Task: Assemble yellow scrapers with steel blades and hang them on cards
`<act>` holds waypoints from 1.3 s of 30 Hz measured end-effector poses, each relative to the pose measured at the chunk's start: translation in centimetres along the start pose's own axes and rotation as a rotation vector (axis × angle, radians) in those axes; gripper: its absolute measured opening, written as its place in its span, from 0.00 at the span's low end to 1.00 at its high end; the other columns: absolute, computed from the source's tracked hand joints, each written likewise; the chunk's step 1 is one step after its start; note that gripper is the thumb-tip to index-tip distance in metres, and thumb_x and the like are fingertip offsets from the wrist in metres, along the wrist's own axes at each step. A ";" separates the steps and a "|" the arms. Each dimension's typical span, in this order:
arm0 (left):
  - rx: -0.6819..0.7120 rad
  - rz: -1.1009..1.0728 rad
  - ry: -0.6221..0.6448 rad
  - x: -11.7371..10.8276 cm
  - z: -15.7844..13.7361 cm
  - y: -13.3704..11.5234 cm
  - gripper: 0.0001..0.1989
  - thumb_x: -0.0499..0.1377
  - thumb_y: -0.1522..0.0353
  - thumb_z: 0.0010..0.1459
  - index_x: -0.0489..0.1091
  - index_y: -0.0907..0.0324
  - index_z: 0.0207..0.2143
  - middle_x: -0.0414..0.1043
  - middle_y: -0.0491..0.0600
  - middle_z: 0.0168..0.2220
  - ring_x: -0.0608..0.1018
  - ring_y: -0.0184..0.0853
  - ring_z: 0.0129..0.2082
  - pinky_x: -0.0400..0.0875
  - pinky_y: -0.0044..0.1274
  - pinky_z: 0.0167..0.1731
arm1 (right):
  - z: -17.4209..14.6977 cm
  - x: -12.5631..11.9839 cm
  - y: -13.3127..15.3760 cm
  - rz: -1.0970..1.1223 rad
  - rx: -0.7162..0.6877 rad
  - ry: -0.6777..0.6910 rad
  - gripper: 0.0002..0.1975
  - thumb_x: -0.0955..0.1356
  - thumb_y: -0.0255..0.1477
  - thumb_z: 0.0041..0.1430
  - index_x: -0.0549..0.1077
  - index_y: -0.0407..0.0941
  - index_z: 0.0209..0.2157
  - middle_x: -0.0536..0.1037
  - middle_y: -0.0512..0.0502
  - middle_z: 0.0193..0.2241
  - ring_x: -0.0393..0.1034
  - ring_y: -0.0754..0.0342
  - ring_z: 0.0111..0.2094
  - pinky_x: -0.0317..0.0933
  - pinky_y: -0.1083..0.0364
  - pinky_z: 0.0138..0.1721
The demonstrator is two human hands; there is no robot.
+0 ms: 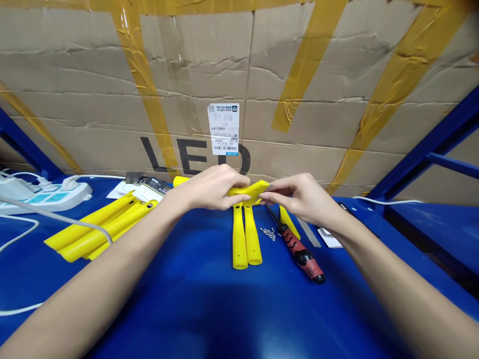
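Observation:
My left hand is closed around a yellow plastic handle, whose rounded far end sticks out past the wrist. At the handle's flat, angled tip, the thumb and fingers of my right hand are pinched together. A thin greyish edge shows at those fingers, too small to name. Below the hands, two more yellow handles lie side by side on the blue table. Right of them are several small screws and a red and black screwdriver.
Several yellow handles lie at the left beside dark and white printed cards. A white power strip and cables stand further left. A metal strip and another yellow piece lie at right. A large taped cardboard box walls off the back.

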State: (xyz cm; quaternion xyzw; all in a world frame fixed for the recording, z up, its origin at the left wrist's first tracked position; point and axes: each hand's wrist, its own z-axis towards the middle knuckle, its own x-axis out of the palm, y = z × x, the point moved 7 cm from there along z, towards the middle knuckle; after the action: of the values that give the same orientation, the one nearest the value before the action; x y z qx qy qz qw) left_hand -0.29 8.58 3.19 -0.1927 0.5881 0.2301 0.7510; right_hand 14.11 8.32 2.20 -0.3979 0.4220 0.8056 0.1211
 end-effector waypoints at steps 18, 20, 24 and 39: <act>0.070 0.377 -0.176 0.2 0.1 -0.8 0.10 0.54 0.66 0.65 0.71 0.60 0.34 0.73 0.48 0.30 0.72 0.34 0.25 0.49 0.27 0.22 | -0.8 -1.0 1.7 -0.437 -0.433 -0.141 0.12 0.65 0.24 0.62 0.82 0.40 0.33 0.82 0.42 0.26 0.73 0.52 0.26 0.59 0.55 0.29; 0.064 0.318 -0.165 0.1 0.1 -0.9 0.10 0.54 0.66 0.65 0.71 0.60 0.34 0.73 0.48 0.29 0.72 0.33 0.25 0.50 0.27 0.22 | -0.6 -1.2 1.2 -0.404 -0.353 -0.104 0.11 0.66 0.26 0.63 0.82 0.40 0.33 0.82 0.43 0.26 0.73 0.54 0.26 0.59 0.55 0.29; 0.061 0.064 -0.134 -0.6 0.2 -1.0 0.11 0.55 0.65 0.64 0.71 0.61 0.31 0.70 0.46 0.26 0.68 0.30 0.24 0.54 0.25 0.25 | -0.4 -0.4 -1.3 -0.320 -0.006 0.176 0.07 0.70 0.28 0.58 0.82 0.44 0.32 0.82 0.49 0.26 0.73 0.56 0.25 0.61 0.57 0.29; -0.312 -0.448 0.462 2.3 -1.3 1.0 0.16 0.58 0.59 0.61 0.68 0.60 0.24 0.73 0.46 0.19 0.72 0.29 0.19 0.61 0.22 0.21 | -1.3 3.6 -2.2 -0.426 0.209 0.467 0.10 0.68 0.17 0.48 0.77 0.45 0.31 0.81 0.49 0.27 0.74 0.54 0.27 0.62 0.56 0.31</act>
State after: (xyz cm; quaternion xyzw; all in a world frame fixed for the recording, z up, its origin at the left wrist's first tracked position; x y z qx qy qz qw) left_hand -1.48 8.95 0.64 -0.4762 0.6434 0.0968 0.5915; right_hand 13.60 8.12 -2.19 -0.6367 0.4258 0.6015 0.2269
